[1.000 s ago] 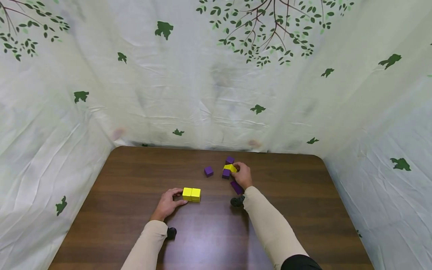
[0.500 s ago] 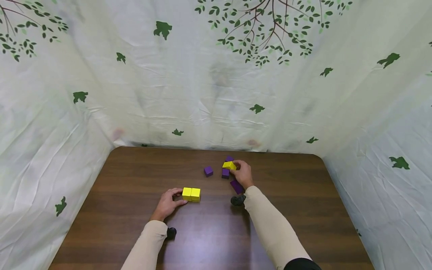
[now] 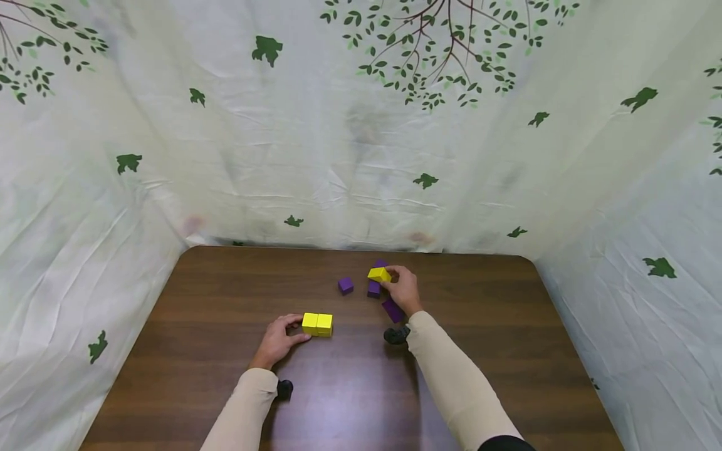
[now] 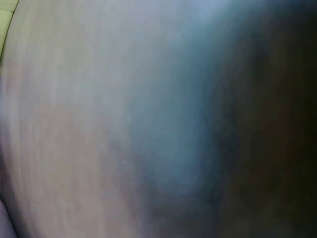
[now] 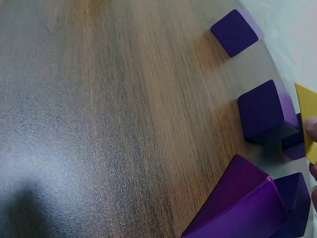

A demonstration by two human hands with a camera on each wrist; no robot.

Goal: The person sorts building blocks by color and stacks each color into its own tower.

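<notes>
Two yellow cubes (image 3: pixel 318 324) stand side by side on the table. My left hand (image 3: pixel 276 343) pinches the left cube, thumb at its front and fingers behind. Farther back, my right hand (image 3: pixel 405 290) pinches a yellow slant-sided block (image 3: pixel 378 274) between thumb and fingers, just above the purple pieces. In the right wrist view, this yellow block (image 5: pixel 307 106) and some fingertips (image 5: pixel 312 130) show at the right edge. One purple cube (image 3: pixel 373 289) lies in front of the held block, another (image 3: pixel 380 264) behind it, partly hidden. The left wrist view is blurred.
A separate purple cube (image 3: pixel 346 286) lies left of the group. Beside my right wrist is a purple wedge-shaped block (image 3: pixel 393 310), its slanted faces visible in the right wrist view. The brown table (image 3: pixel 254 269) ends at a pale leaf-printed curtain (image 3: pixel 338 156).
My right hand has lifted the yellow slant-sided block slightly, up off its place between the purple cubes. My left hand and the two yellow cubes stay put; the head view shifts slightly.
</notes>
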